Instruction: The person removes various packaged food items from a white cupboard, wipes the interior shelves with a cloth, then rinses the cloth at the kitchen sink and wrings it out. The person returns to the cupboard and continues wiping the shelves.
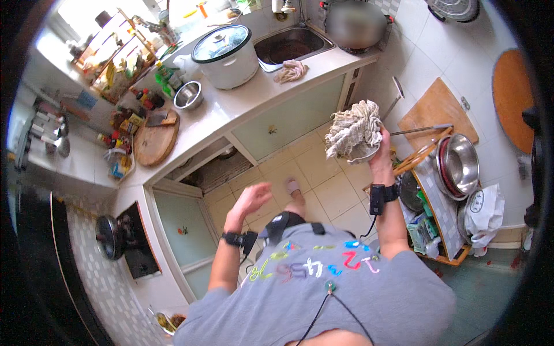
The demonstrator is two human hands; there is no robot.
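Note:
My right hand (pixel 381 152) grips a crumpled, off-white cloth (pixel 352 129), held out over the tiled floor. A pale grey edge shows beneath the cloth; whether it is a dish or more fabric I cannot tell. My left hand (pixel 252 199), a little blurred, hangs in front of the counter with nothing in it and its fingers loosely bent. Beyond it, the cabinet under the counter stands partly uncovered, showing a dark interior (pixel 216 171). A white pot with a glass lid (pixel 229 60) stands on the counter, and a pinkish rag (pixel 291 71) lies by the sink's front edge.
The steel sink (pixel 292 45) is set into the counter (pixel 229 108). Nearby are a steel bowl (pixel 188 95) and a round wooden chopping board (pixel 156 138) bearing a cleaver (pixel 161 119). At right, steel basins (pixel 462 166) top a rack (pixel 450 216); a wooden board (pixel 437 114) leans against the wall.

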